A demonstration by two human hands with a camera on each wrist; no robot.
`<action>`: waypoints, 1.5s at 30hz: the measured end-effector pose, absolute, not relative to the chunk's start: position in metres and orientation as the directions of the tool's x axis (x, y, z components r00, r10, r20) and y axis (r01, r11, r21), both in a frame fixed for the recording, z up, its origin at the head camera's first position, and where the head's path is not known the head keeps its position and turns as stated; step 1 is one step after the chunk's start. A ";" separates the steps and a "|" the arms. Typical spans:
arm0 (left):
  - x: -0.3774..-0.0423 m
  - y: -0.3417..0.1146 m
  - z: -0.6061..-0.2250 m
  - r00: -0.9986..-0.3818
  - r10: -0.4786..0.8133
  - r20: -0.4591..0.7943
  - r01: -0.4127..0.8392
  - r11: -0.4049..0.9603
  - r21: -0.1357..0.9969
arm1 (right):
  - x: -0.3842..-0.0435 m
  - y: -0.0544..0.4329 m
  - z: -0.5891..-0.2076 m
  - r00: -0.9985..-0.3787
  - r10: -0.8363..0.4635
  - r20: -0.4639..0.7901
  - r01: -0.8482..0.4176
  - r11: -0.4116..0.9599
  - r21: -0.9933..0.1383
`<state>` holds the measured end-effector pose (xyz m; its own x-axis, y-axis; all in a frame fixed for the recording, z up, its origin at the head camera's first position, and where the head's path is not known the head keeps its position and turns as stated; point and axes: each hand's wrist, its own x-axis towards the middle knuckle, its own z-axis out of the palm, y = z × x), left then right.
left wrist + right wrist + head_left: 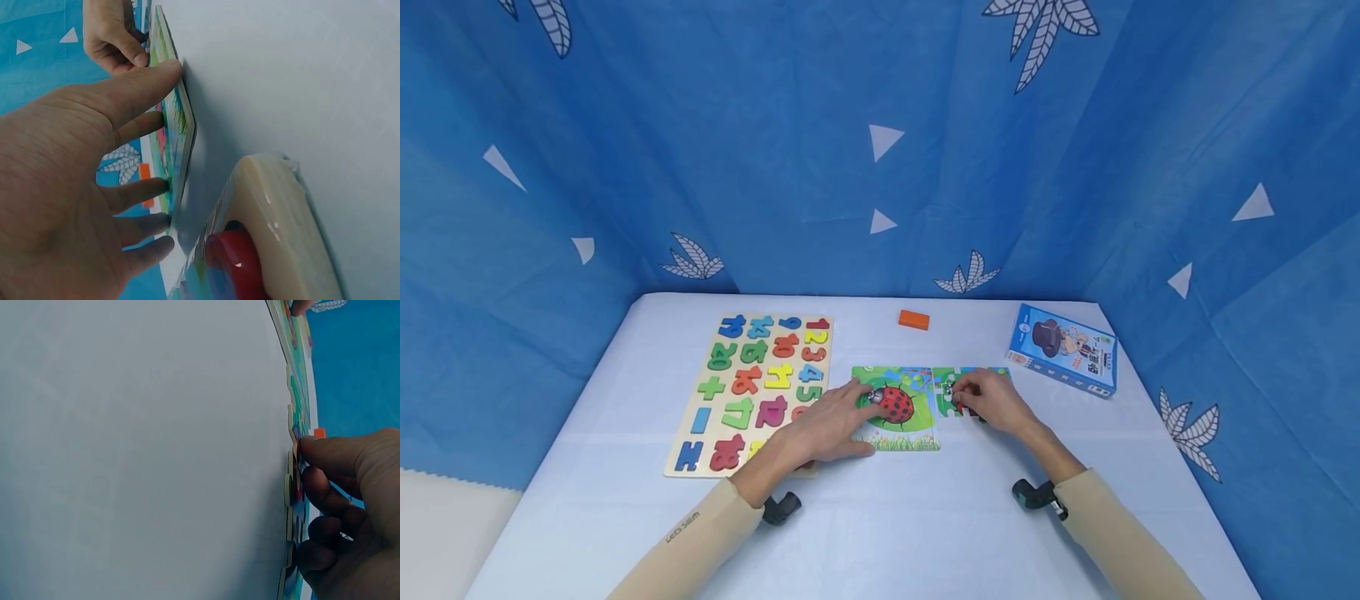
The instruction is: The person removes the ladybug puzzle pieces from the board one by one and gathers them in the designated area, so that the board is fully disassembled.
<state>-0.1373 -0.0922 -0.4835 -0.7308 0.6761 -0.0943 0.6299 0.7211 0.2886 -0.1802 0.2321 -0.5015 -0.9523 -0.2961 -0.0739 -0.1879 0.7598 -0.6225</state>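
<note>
A square ladybug picture board lies flat near the middle of the table. My left hand rests on its left side, fingers spread; in the left wrist view the thumb and fingertips touch the board. To the right, joined green and blue jigsaw pieces lie against the board. Over them my right hand pinches a small puzzle piece between thumb and forefinger, its other fingers curled. That hand hides much of the piece and of the pieces below.
A wooden number board with coloured numerals lies at the left, partly under the left forearm. At the back sits an orange block. A blue picture box lies at the right back, near the table edge.
</note>
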 end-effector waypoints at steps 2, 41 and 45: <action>-0.137 -0.092 -0.483 -0.729 0.678 -0.092 0.633 0.719 0.287 | -0.180 0.232 -0.502 -0.953 -0.295 -0.070 -0.189 0.758 -0.624; -0.133 -0.081 -0.485 -0.643 0.762 -0.078 0.705 0.629 0.328 | -0.152 0.212 -0.498 -0.896 -0.443 0.015 -0.373 0.735 -0.567; -0.132 -0.079 -0.485 -0.641 0.764 -0.077 0.715 0.630 0.302 | -0.143 0.205 -0.499 -0.871 -0.491 -0.026 -0.408 0.750 -0.521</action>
<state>-0.1325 -0.0788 -0.4855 -0.6407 0.7639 -0.0774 0.7152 0.6305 0.3016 -0.1431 0.2054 -0.4993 -0.8707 -0.4912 -0.0257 -0.4075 0.7497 -0.5214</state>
